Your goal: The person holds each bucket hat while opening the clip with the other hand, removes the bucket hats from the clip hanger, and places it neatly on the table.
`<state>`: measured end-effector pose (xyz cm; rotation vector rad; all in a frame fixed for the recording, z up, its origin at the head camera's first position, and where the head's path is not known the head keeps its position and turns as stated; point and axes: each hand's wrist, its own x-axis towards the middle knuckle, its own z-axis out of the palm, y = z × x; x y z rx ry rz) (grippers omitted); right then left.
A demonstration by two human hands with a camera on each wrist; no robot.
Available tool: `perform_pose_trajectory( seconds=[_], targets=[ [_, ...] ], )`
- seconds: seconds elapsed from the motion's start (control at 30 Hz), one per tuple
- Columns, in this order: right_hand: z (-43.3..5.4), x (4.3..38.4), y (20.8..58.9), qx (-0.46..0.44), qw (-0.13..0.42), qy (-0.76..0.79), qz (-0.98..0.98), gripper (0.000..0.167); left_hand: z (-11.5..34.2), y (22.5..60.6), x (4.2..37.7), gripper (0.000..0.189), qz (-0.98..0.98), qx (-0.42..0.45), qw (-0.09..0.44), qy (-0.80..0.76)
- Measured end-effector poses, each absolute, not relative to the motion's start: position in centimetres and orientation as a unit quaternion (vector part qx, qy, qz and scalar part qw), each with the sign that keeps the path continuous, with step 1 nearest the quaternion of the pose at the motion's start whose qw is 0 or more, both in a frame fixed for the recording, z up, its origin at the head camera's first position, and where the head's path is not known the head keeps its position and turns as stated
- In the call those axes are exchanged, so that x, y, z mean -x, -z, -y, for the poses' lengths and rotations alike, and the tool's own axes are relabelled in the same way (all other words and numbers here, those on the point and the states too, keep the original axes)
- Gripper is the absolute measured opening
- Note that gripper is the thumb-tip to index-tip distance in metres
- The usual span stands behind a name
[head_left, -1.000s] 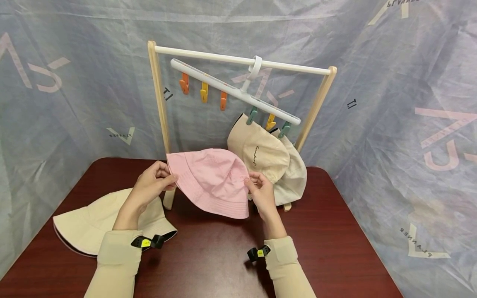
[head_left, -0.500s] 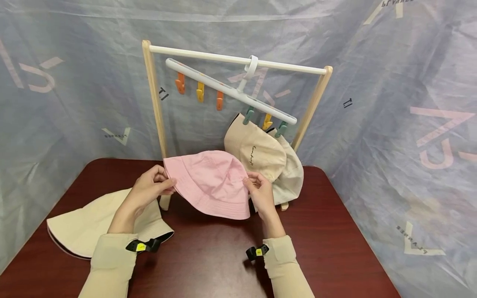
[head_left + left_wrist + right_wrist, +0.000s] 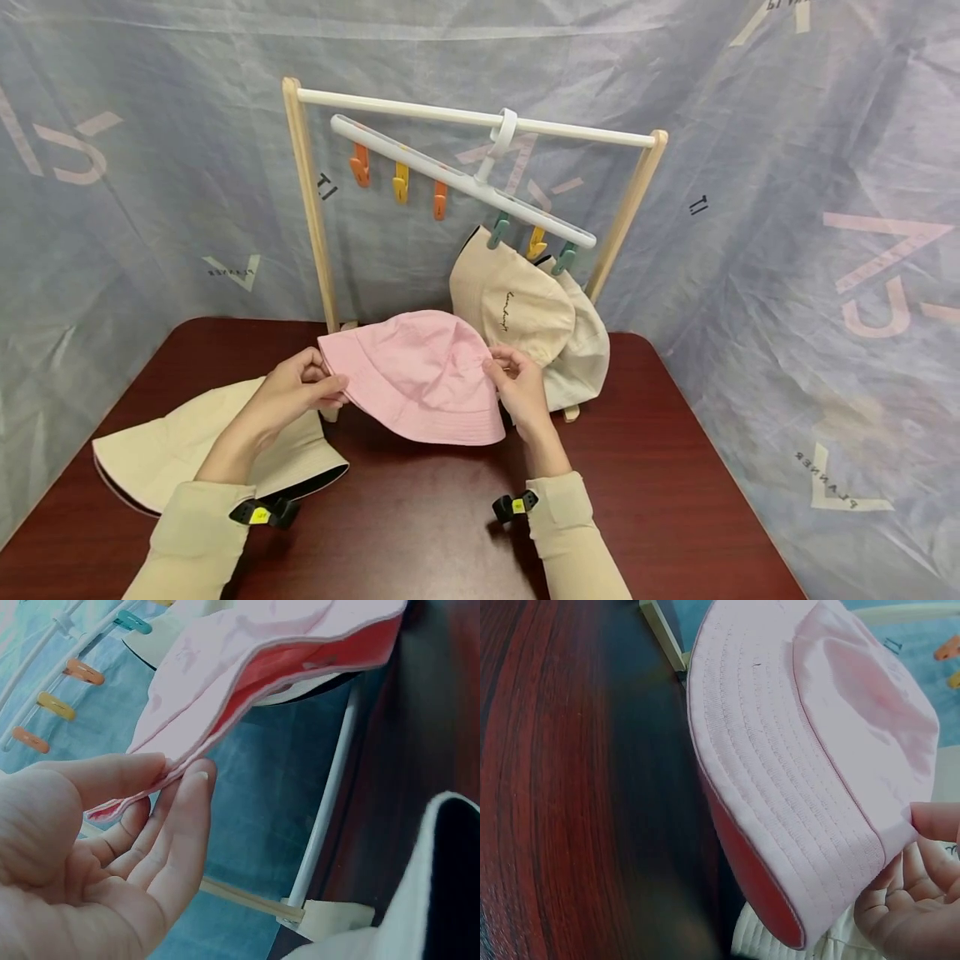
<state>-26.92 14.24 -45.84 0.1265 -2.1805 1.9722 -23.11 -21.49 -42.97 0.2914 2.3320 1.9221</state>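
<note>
Between both hands, above the table, is a pink bucket hat [image 3: 420, 375] with its crown facing up and right. My left hand [image 3: 288, 392] pinches the left end of its brim; in the left wrist view, thumb and fingertips [image 3: 196, 780] press the two brim layers together. With thumb and curled fingers, my right hand [image 3: 521, 387] grips the hat's right side, near where crown meets brim in the right wrist view. The hat's red inside [image 3: 757, 877] shows under the brim. Behind my left forearm, a cream bucket hat [image 3: 180, 442] lies on the table.
A wooden rack [image 3: 311, 208] holds a tilted white clip hanger [image 3: 450, 177]. Orange and yellow clips [image 3: 401, 183] hang on its left half. Green clips on the right hold a beige hat [image 3: 525, 308] and an off-white hat [image 3: 588, 358]. Grey cloth [image 3: 750, 275] surrounds the dark red table [image 3: 675, 500].
The pink hat's left end has dropped and shifted slightly left with my left hand. My right hand keeps its hold, nearly still. The view has shifted slightly.
</note>
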Motion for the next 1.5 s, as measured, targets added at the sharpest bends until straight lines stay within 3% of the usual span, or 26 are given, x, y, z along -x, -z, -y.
perform_pose_trajectory(
  seconds=[0.67,0.93,1.23,1.5],
  targets=[
    [-12.5,26.8,46.5,-0.071,0.099,-0.644,0.755,0.026,23.9,44.5,21.3,0.027,-0.755,-0.078,0.103,-0.643],
    [-11.3,24.3,43.5,-0.104,0.102,-0.628,0.765,0.023,24.6,44.8,20.6,0.032,-0.764,-0.071,0.113,-0.631],
    [-11.1,26.2,46.4,-0.086,0.088,-0.613,0.780,0.023,25.5,45.3,20.0,0.030,-0.764,-0.068,0.134,-0.627],
    [-10.7,26.7,46.7,-0.103,0.066,-0.599,0.792,0.021,26.1,45.7,19.6,0.030,-0.766,-0.053,0.148,-0.623]
  ],
)
